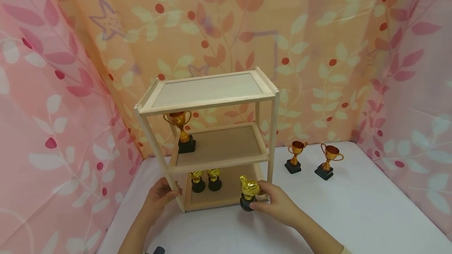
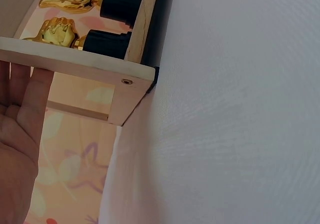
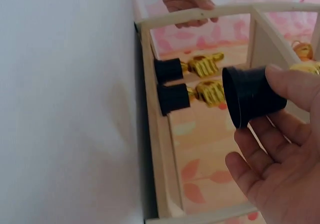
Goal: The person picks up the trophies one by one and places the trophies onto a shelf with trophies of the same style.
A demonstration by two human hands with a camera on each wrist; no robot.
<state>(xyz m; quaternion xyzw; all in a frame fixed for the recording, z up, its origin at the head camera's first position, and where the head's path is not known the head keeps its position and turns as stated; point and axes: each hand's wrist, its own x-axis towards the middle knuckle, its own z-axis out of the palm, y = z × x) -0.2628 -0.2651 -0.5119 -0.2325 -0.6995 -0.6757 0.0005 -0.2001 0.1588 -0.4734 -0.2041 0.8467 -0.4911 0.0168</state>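
My right hand [image 1: 280,207] holds a gold thumbs-up trophy [image 1: 249,188] with a black base in front of the lower right of a wooden shelf rack [image 1: 208,89]. In the right wrist view, thumb and fingers pinch its black base [image 3: 252,96], whose underside faces the table. The left hand [image 1: 159,199] grips the rack's left front post, thumb in front and fingers behind. On the bottom shelf, two matching thumbs-up trophies stand side by side at the left, a left one [image 1: 198,183] and a right one [image 1: 214,181]. A bronze-gold cup trophy [image 1: 184,134] occupies the middle shelf's left end.
Two more cup trophies, one nearer the rack [image 1: 294,158] and one farther right [image 1: 327,162], stand on the white tabletop [image 1: 370,207]. Floral curtains [image 1: 318,69] enclose the back and sides. A small dark object [image 1: 159,250] shows at the bottom edge.
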